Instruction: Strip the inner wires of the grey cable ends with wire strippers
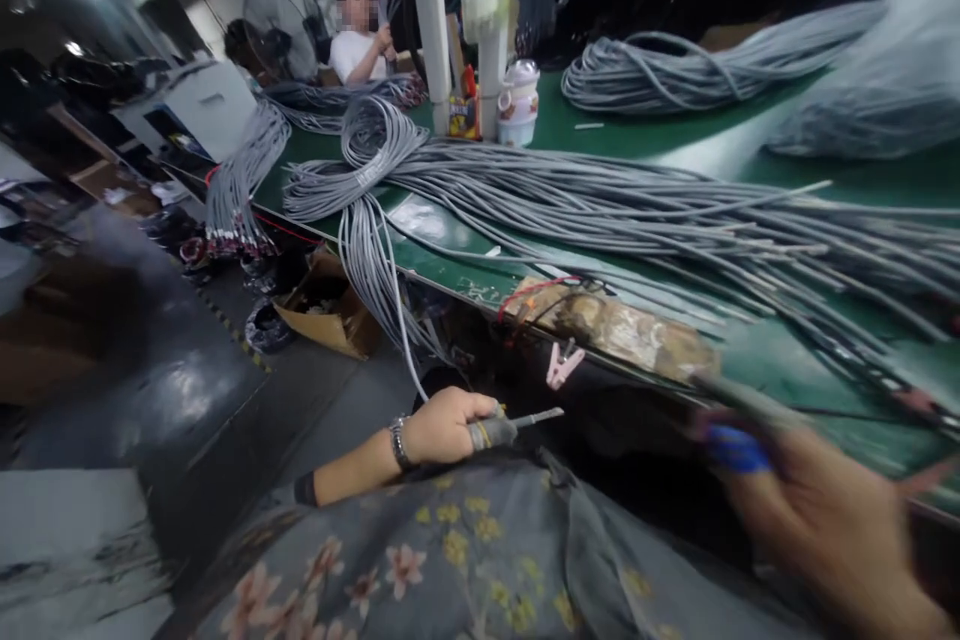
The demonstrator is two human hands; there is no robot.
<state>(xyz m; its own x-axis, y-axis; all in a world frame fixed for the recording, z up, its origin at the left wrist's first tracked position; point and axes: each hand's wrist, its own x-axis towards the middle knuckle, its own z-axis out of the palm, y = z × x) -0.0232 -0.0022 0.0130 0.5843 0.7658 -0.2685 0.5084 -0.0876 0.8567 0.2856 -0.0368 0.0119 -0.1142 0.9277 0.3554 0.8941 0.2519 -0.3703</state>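
My left hand (442, 428), with a grey cover on a finger, is closed on a grey cable (409, 350). The cable's end (541, 416) sticks out to the right past the fingers. Its other part runs up to the coiled bundle of grey cables (367, 165) on the table. My right hand (832, 510) is at the lower right, smeared by motion, with a blue wrap (739, 450) on the thumb side. Whether it holds anything cannot be made out. Near it, at the table edge, lies a worn, tape-covered block (637, 332) with red and black wires.
Loose cable ends spread across the green table (600, 132). A pink clip (562, 363) hangs at its edge. Behind stand a white post (431, 20), a lidded cup (517, 105), another cable coil (652, 75) and a plastic bag (892, 60). A person (360, 50) handles cables farther back.
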